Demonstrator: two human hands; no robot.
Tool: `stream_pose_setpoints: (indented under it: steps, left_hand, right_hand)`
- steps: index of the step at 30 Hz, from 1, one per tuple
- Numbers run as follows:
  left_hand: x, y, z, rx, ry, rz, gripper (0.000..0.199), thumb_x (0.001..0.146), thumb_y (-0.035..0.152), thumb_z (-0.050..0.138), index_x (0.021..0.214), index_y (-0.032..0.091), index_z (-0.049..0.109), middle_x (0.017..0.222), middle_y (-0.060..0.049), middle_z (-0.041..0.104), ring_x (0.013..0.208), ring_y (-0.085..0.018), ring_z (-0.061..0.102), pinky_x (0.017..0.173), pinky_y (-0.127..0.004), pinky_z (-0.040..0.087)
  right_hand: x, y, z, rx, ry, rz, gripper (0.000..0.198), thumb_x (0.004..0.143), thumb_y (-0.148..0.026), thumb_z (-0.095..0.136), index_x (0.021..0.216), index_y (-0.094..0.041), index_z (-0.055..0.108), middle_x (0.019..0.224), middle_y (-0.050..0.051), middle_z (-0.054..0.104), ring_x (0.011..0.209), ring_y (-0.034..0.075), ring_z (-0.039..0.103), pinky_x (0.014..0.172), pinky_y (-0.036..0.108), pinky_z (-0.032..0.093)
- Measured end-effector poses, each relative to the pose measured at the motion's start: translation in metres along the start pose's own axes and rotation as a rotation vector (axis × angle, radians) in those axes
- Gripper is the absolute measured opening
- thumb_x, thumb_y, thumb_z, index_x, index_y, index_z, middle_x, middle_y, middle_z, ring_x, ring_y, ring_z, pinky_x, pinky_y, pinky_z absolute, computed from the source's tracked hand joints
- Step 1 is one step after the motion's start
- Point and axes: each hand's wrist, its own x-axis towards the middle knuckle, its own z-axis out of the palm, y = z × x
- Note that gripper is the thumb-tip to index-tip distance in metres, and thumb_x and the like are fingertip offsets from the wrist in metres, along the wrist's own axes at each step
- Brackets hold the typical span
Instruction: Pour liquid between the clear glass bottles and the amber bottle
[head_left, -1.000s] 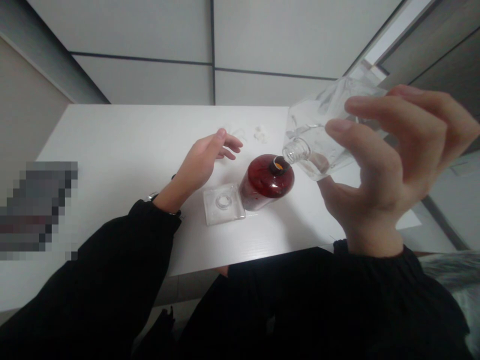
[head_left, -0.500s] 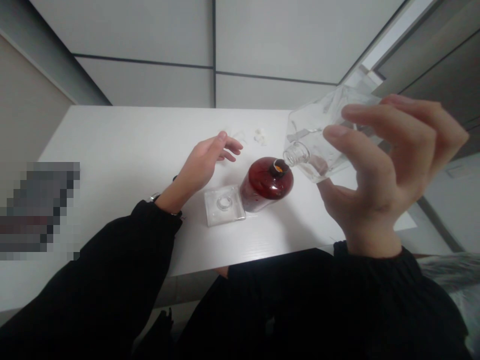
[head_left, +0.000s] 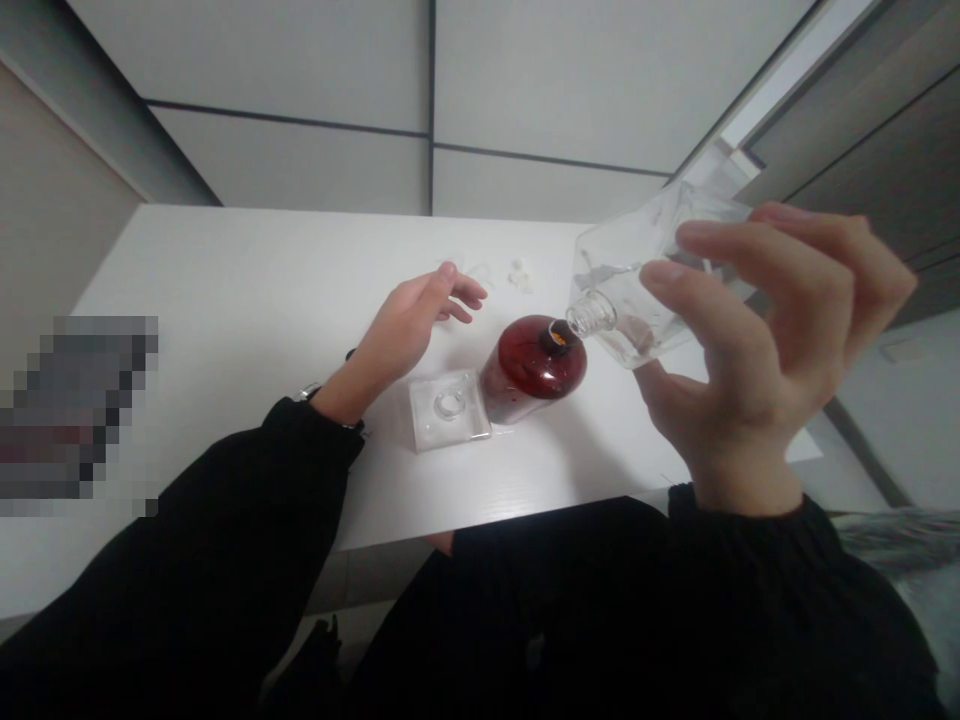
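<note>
My right hand [head_left: 772, 320] grips a clear square bottle [head_left: 645, 270], tipped so that its neck points left and down. Its mouth is at the opening of a dark red-brown bottle [head_left: 536, 362] standing upright on the white table; whether the two rims touch I cannot tell. Clear liquid seems to lie inside the tilted bottle. Left of the red-brown bottle, my left hand [head_left: 420, 310] hovers with fingers loosely stretched, holding nothing. Close to the red-brown bottle's base is a second clear square bottle [head_left: 448, 410], seen from above with its round mouth open.
Small whitish bits [head_left: 519, 275] and a thin clear scrap [head_left: 480, 272] lie behind the red-brown bottle. A blurred-out dark object [head_left: 75, 410] is at the table's left. Pale cabinet panels [head_left: 300, 80] rise behind the table [head_left: 247, 290].
My right hand and the tilted clear bottle have shifted very slightly left and down. My left hand and the bottles on the table stay as they were.
</note>
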Motion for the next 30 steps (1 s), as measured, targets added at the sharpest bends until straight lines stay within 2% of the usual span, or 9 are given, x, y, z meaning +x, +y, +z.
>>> stream_pose_setpoints:
  steps: [10, 16, 23, 30]
  left_hand:
    - [-0.0005, 0.0019, 0.0006, 0.012, 0.000, -0.016, 0.067, 0.106, 0.072, 0.037, 0.100, 0.017, 0.075, 0.105, -0.012, 0.078, 0.091, -0.018, 0.072, 0.090, -0.030, 0.058]
    - [-0.0010, 0.0029, 0.0013, -0.010, 0.008, -0.024, 0.065, 0.105, 0.072, 0.039, 0.098, 0.018, 0.076, 0.104, -0.011, 0.078, 0.091, -0.018, 0.073, 0.090, -0.031, 0.058]
    - [0.0005, 0.0065, 0.0026, -0.008, 0.014, -0.042, 0.063, 0.107, 0.067, 0.039, 0.098, 0.017, 0.076, 0.104, -0.012, 0.079, 0.089, -0.017, 0.072, 0.089, -0.030, 0.058]
    - [0.0000, 0.0060, 0.0023, -0.016, 0.013, -0.031, 0.064, 0.107, 0.068, 0.039, 0.097, 0.016, 0.075, 0.103, -0.012, 0.078, 0.087, -0.017, 0.072, 0.089, -0.031, 0.058]
  right_hand:
    - [0.0010, -0.0006, -0.0028, 0.017, -0.035, 0.051, 0.037, 0.105, -0.019, 0.053, 0.133, -0.038, 0.067, 0.141, -0.011, 0.064, 0.133, 0.014, 0.058, 0.115, 0.047, 0.049]
    - [0.0024, 0.0011, -0.0017, 0.019, -0.003, 0.007, 0.033, 0.104, -0.021, 0.056, 0.130, -0.035, 0.069, 0.138, -0.008, 0.067, 0.131, 0.017, 0.059, 0.115, 0.047, 0.052]
    - [0.0080, 0.0006, -0.0056, 0.028, -0.033, 0.027, 0.032, 0.104, -0.019, 0.054, 0.127, -0.032, 0.071, 0.138, -0.007, 0.068, 0.130, 0.019, 0.062, 0.117, 0.048, 0.050]
    - [0.0058, 0.0075, -0.0047, 0.046, -0.040, 0.011, 0.040, 0.105, -0.024, 0.052, 0.137, -0.044, 0.066, 0.143, -0.013, 0.065, 0.132, 0.015, 0.059, 0.119, 0.047, 0.049]
